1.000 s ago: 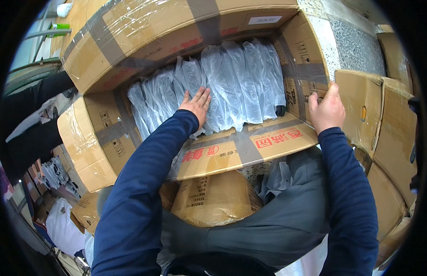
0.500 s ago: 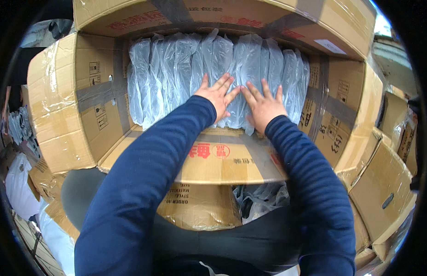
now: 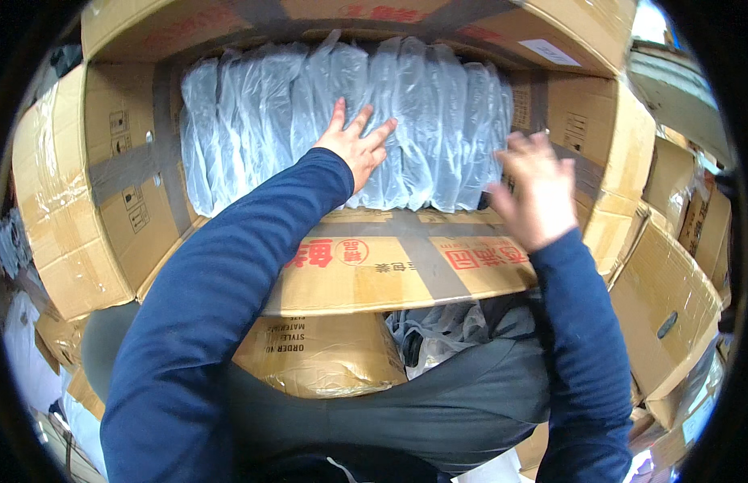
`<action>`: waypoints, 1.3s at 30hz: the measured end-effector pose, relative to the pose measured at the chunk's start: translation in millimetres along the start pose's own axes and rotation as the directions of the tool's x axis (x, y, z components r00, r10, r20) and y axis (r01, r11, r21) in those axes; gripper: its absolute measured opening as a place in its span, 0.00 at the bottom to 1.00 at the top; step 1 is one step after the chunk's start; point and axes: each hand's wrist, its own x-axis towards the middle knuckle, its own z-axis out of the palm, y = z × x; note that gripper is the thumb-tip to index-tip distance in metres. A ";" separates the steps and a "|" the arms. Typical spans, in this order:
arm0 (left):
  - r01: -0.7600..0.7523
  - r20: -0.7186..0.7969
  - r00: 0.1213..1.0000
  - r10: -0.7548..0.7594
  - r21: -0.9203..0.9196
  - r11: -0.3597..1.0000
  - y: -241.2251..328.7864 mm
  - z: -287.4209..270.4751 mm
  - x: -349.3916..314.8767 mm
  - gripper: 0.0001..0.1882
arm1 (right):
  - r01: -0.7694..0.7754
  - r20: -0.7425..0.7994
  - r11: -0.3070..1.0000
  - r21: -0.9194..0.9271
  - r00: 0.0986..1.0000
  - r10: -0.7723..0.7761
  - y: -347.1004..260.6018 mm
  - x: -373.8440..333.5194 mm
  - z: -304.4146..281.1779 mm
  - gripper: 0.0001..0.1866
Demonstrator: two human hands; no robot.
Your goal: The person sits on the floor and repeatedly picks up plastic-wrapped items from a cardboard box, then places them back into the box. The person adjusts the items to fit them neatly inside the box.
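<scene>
A row of clear plastic-wrapped packages [image 3: 410, 121] stands on edge, pressed side by side, inside a big open cardboard box [image 3: 350, 286]. My left hand [image 3: 358, 149] lies on top of the packages near the middle of the row, fingers spread and holding nothing. Over the box's right end, just past the last package, my right hand [image 3: 543, 189] hovers, blurred by motion. Its thumb and fingers are apart, with nothing visible between them. What the bags contain cannot be made out through the cloudy plastic.
The box's side flaps [image 3: 56, 193] fold outward, and brown tape crosses its walls. Below the front flap sits a closed taped carton [image 3: 322, 354] beside loose clear plastic bags [image 3: 450, 334]. Another open carton [image 3: 668, 310] with a handle hole stands at the right.
My right hand has lifted off the packages and moved right, toward the box's right wall. My left hand stays on the packages. The whole view has shifted slightly.
</scene>
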 end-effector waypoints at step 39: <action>-0.200 0.304 0.944 0.130 0.213 0.956 102.1 -87.6 123.3 0.18 | -0.461 -0.151 0.576 0.675 0.678 0.719 100.6 -16.5 34.2 0.36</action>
